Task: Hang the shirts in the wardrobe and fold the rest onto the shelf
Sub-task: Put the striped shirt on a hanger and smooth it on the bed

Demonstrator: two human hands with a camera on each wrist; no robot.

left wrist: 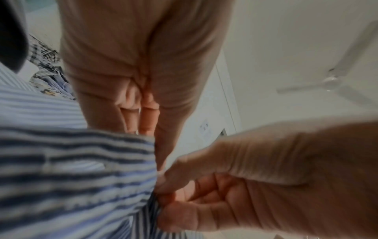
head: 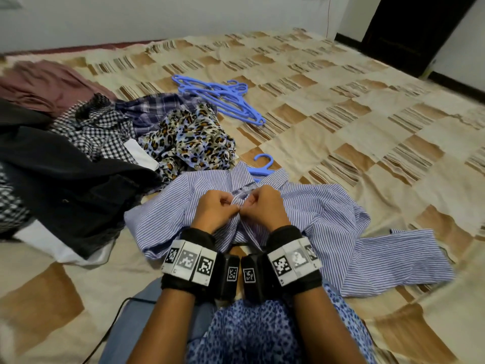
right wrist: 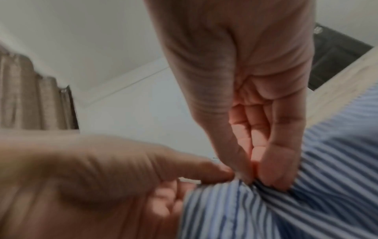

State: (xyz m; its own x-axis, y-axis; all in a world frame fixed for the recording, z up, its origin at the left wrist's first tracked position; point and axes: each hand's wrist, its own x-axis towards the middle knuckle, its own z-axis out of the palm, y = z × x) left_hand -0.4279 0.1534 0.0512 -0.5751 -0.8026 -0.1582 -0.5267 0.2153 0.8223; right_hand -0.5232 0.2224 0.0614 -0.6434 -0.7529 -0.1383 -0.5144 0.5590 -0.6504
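left hand (head: 215, 210) and right hand (head: 265, 206) side by side, both pinching the front placket of the striped shirt (head: 328, 206) | shirt spread on the bed (head: 341, 114) | blue hanger (head: 262, 164) mostly hidden under its collar | button unseen; wrist views blurred

Head view: looking forward and down from above onto the bed (head: 341, 106), both wrists near. Wrist views: very close, angled upward toward wall and ceiling. Shared by all three: the pinched front of the striped shirt (head: 309, 203).
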